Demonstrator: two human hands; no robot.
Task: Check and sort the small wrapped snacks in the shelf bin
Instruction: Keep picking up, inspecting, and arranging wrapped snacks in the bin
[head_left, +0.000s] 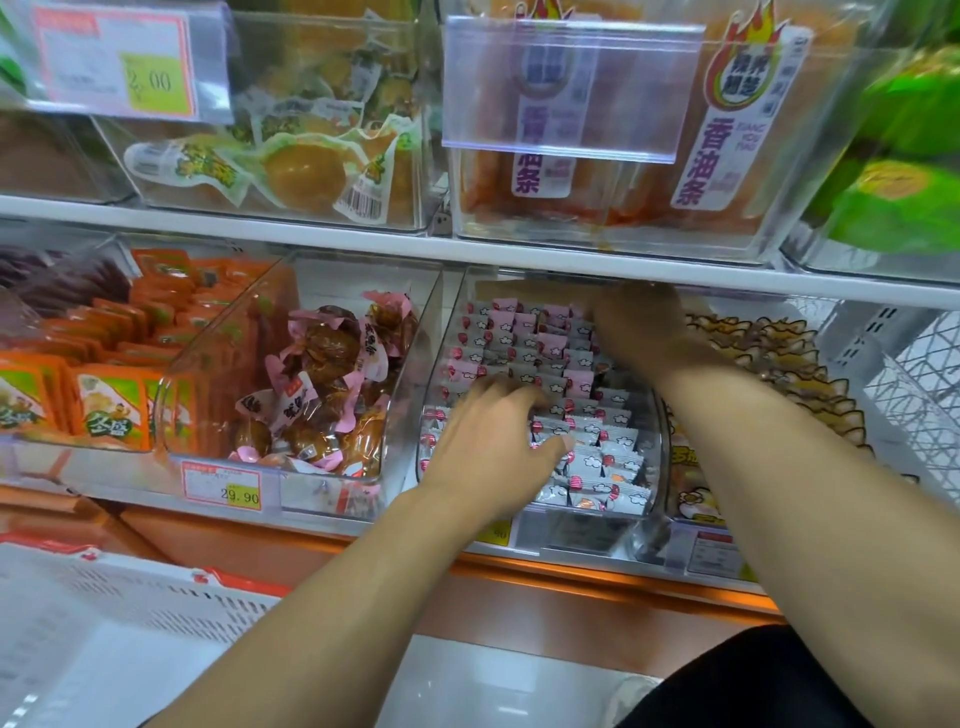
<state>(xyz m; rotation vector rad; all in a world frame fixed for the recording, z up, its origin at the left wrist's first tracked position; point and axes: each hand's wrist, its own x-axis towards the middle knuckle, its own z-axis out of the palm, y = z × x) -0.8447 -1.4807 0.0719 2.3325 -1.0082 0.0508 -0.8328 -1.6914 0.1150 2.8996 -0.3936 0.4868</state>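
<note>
From the head camera, both hands reach into a clear bin on the middle shelf, packed with rows of small pink and white wrapped snacks. The left hand lies palm down on the packets near the front, fingers loosely spread and straight, pressing rather than gripping. The right hand is deep at the back under the shelf above; it is blurred, so whether it holds a packet cannot be told. Brown snacks in pink wrappers fill the neighbouring bin on the left.
</note>
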